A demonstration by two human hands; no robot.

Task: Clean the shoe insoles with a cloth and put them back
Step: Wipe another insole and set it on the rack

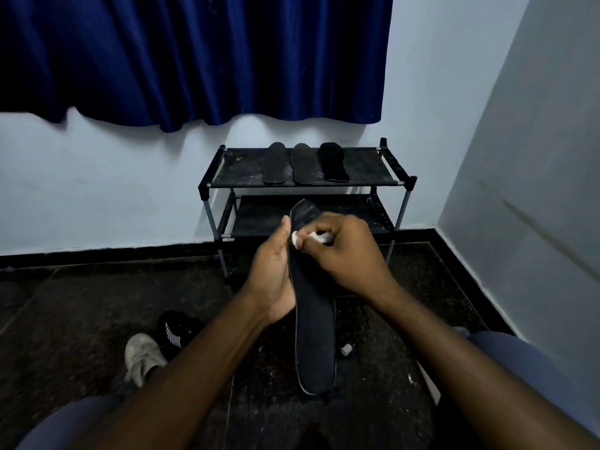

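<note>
Insole (315,336), the dark one, is held lengthwise between your two hands, above the floor, with one end toward you and the other pointing away. I cannot tell which end is the heel. Your left hand (272,277) is wrapped round its left edge at mid-length, with the thumb lying up along the rim. Your right hand (349,254) is bunched on a small white cloth (297,238), fingers curled round it, and presses it onto the far part of the insole just beyond your left thumb.

The step in hand looks like the wiping itself, worked near the far end. The next move, I judge, calls for drawing the cloth down the length toward you. Brace with the left hand as you do, since so thin a piece will likely flex.

The surface is matte and near black, with a paler edge and a greyish sheen at the far tip.

Beyond both hands, three more insoles (303,164) lie side by side on the top shelf of the shoe rack (224,170). Below your left forearm, a beige sneaker (143,355) and a black shoe (177,329) sit on the floor.
</note>
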